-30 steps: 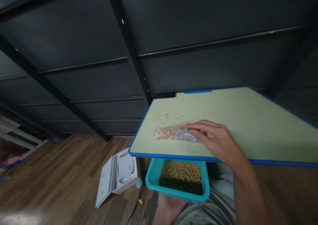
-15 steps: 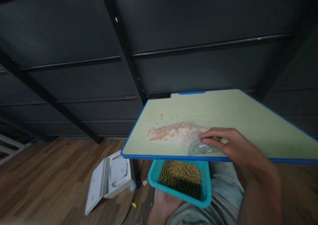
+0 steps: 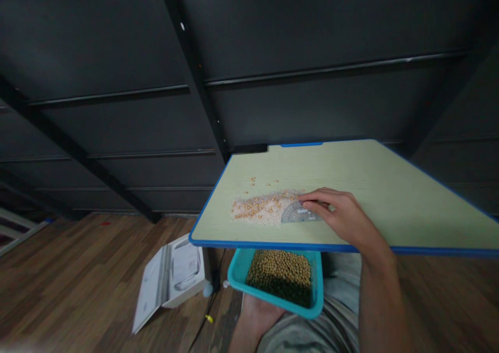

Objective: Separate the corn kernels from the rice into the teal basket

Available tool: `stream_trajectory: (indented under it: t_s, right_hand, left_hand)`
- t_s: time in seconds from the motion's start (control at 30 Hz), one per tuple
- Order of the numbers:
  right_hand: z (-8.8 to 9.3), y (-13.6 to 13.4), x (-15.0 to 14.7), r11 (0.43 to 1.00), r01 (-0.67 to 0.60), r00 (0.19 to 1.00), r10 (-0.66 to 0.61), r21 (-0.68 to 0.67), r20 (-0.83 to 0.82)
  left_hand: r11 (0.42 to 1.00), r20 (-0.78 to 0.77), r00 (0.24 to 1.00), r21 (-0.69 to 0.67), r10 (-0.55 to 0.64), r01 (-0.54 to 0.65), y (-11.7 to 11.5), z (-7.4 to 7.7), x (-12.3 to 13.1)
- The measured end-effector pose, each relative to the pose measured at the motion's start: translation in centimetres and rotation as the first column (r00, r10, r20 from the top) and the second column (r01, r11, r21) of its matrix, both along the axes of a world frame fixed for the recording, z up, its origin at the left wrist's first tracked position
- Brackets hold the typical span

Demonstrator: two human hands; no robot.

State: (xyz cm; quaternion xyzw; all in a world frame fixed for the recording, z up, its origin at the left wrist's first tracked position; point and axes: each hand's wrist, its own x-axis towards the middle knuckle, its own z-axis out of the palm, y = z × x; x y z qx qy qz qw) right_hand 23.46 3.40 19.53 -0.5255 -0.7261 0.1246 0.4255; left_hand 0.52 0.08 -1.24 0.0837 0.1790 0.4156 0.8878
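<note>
My right hand [image 3: 331, 207] pinches a clear plastic protractor [image 3: 298, 212], whose curved edge lies on the table top against a spread of white rice-like grains [image 3: 268, 219]. Yellow beans [image 3: 254, 206] are mixed into the grains, mostly at the left and far side. Below the table's front edge, my left hand [image 3: 259, 311] supports a turquoise plastic basket [image 3: 273, 297] from underneath, its fingers hidden under the basket. Inside are many tan beans [image 3: 286, 264], the nearer ones in dark shadow.
The pale table [image 3: 390, 197] has a blue rim, and a few stray beans [image 3: 253, 180] lie toward its far left. Behind it stands a dark panelled wall [image 3: 312, 108]. An opened white box [image 3: 183, 272] and a black cable [image 3: 205, 319] are on the wooden floor at left.
My right hand has moved left and slightly away with the protractor, against the grains. The basket and my left hand have shifted slightly left.
</note>
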Motion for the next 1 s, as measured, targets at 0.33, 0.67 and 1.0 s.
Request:
stream_trajectory:
  t_s: [0.33, 0.67, 1.0]
  right_hand:
    - [0.7, -1.3, 0.7, 0.997, -0.081, 0.996, 0.081, -0.016, -0.022]
    - [0.7, -0.6, -1.9, 0.991, -0.132, 0.99, 0.133, -0.029, 0.039]
    - [0.8, -0.5, -1.3, 0.996, -0.049, 0.996, 0.053, 0.072, -0.066]
  left_hand:
    - [0.999, 0.032, 0.999, 0.033, -0.024, 0.023, -0.1, 1.6, 0.2]
    - [0.998, 0.052, 0.998, 0.063, -0.033, 0.03, 0.2, 0.7, 0.3]
    - [1.0, 0.004, 1.0, 0.021, -0.013, 0.013, 0.2, -0.1, 0.0]
